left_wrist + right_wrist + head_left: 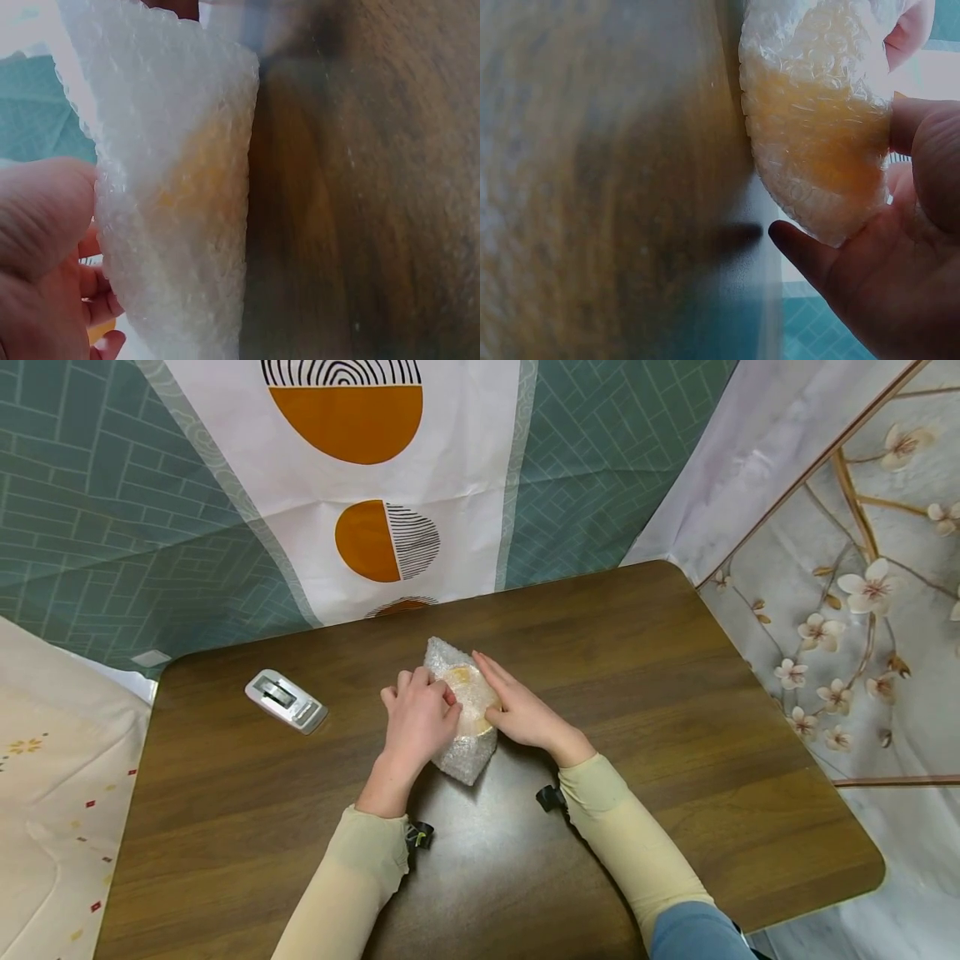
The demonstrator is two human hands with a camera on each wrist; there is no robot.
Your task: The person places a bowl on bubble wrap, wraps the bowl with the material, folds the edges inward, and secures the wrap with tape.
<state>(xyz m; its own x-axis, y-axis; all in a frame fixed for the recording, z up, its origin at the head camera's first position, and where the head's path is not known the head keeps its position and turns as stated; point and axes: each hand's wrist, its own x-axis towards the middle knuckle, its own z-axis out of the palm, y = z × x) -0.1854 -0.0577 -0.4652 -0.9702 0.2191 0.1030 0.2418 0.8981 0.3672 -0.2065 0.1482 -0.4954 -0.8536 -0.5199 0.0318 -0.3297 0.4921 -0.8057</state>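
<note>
A bundle of clear bubble wrap (467, 760), with a pale round thing with yellow-orange patches inside, sits on the table between both hands. My left hand (422, 714) bends its fingers over the bundle's left side. In the left wrist view its thumb presses the edge of the bubble wrap (172, 247), with curled fingers behind. My right hand (528, 710) holds the right side, its fingers stretched along the far edge and the thumb on top. The right wrist view shows orange through the bubble wrap (817, 142) and one straight finger of the right hand (885, 277) below it.
A silver-white device with a dark slot (287, 700) lies at the left of the brown wooden table (637, 652). Patterned cloth (465, 443) hangs along the table's back edge, and flowered cloth (840, 635) along the right. Black straps (551, 798) sit at both wrists.
</note>
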